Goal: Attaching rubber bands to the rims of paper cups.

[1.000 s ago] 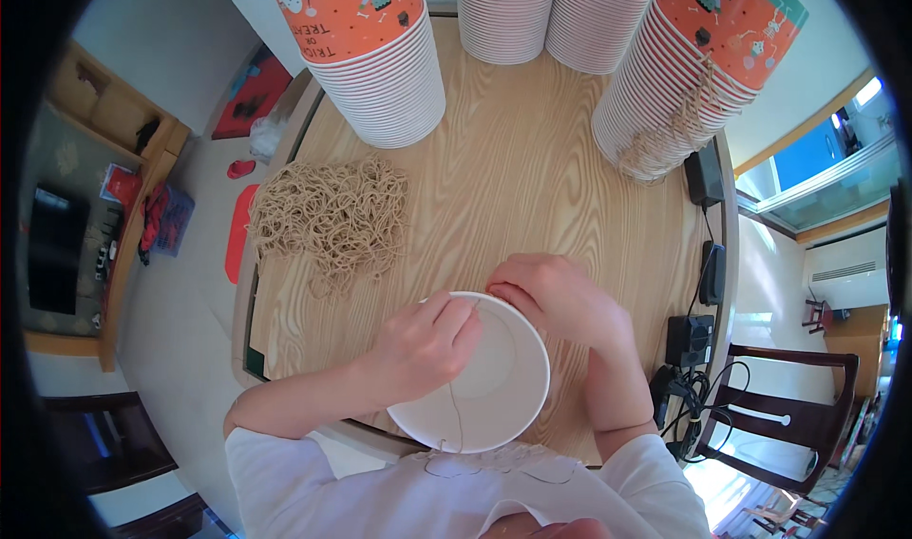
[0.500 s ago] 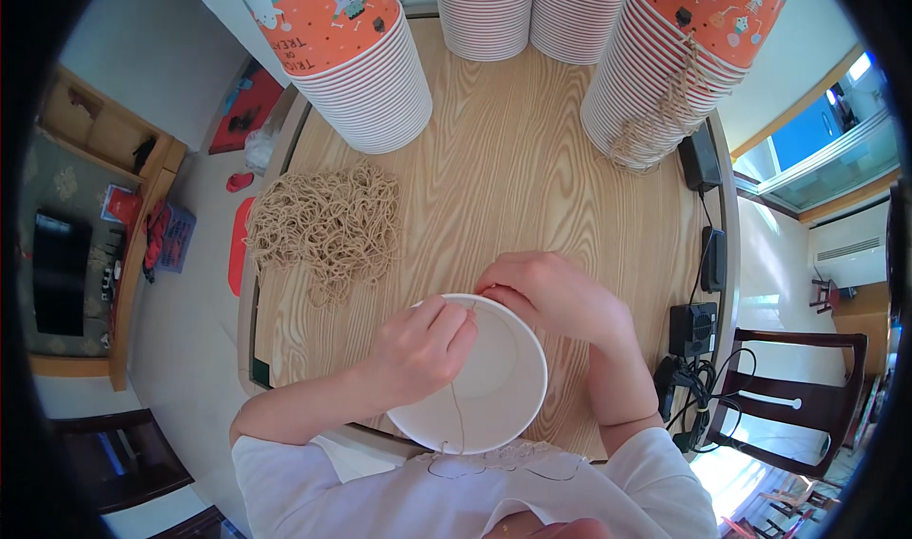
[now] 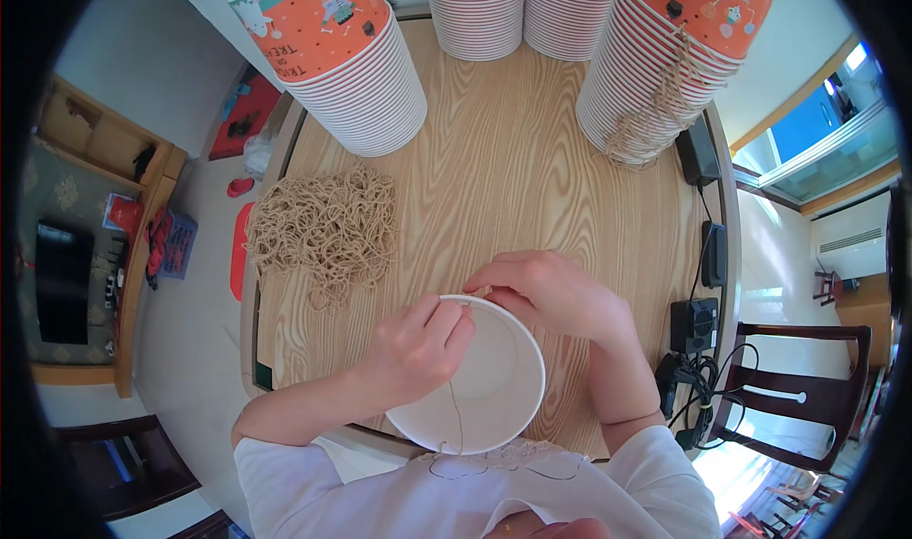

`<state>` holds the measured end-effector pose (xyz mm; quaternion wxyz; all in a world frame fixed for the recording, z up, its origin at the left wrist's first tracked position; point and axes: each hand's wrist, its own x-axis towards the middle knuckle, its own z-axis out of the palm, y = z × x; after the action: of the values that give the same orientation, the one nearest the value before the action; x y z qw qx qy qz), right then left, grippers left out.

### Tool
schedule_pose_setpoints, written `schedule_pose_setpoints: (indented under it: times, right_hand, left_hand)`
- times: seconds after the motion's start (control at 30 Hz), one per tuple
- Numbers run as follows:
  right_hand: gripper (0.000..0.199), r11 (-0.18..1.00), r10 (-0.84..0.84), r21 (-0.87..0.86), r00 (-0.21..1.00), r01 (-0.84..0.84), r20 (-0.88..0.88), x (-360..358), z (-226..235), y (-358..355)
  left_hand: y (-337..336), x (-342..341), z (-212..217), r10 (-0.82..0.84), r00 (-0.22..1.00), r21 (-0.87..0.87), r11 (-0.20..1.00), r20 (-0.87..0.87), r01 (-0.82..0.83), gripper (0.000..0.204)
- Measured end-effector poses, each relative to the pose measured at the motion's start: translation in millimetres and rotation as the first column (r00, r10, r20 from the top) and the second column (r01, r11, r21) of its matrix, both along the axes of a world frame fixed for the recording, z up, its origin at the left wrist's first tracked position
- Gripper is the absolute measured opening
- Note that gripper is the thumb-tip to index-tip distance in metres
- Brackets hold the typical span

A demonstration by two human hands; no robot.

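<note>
A white paper bucket (image 3: 513,373) stands at the near edge of the table, its open mouth facing up toward me. One end of a thin twine string (image 3: 458,411) comes through the near wall, and the string runs across the inside to the far rim. My left hand (image 3: 423,349) reaches over the left rim, fingers pinched on the twine just inside the far wall. Outside that same rim, my right hand (image 3: 551,287) has thumb and fingers pressed together where the twine comes out. Its fingertips are partly hidden behind the rim.
A tangled pile of twine strings (image 3: 328,230) lies on the left of the wooden table (image 3: 494,178). Tall stacks of paper buckets (image 3: 366,93) line the back; twine loops (image 3: 655,126) hang on the right stack (image 3: 603,93). Black adapters (image 3: 698,159) and cables (image 3: 703,387) line the right edge, beside a chair (image 3: 798,387).
My right hand has shifted slightly left along the outside of the far rim. The left hand keeps its pinch, and the bucket stays nearly in place. The view has moved a little.
</note>
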<state>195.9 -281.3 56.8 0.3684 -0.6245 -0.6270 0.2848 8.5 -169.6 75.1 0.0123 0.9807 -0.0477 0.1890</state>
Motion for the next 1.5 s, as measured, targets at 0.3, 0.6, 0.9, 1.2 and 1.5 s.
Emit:
schedule_pose_setpoints:
  times: [0.3, 0.6, 0.9, 1.2, 1.5]
  right_hand:
    - [0.015, 0.998, 0.066, 0.022, 0.997, -0.065, -0.045, 0, -3, 4]
    - [0.008, 0.999, -0.034, 0.004, 0.999, 0.034, 0.012, -2, -2, 3]
    - [0.007, 0.992, -0.128, 0.017, 0.99, 0.127, 0.067, -1, -3, 3]
    - [0.007, 0.994, -0.075, -0.077, 0.993, 0.083, 0.095, 11, 11, -4]
    - [0.033, 0.995, -0.079, -0.064, 0.995, 0.075, -0.059, 12, 21, -12]
  left_hand:
    - [-1, 0, 1, 0.006, 1.0, 0.026, 1.0, -0.026, -0.005, 0.025]
    - [0, 1, -3, 0.213, 0.973, 0.009, 0.977, 0.087, -0.215, 0.022]
    - [5, 8, 6, 0.15, 0.972, -0.203, 0.961, -0.18, -0.186, 0.021]
    - [42, 44, -45, -0.371, 0.809, -0.854, -0.072, -0.456, -0.515, 0.027]
    - [40, 62, -73, -0.459, 0.874, -0.805, -0.452, -0.16, -0.384, 0.018]
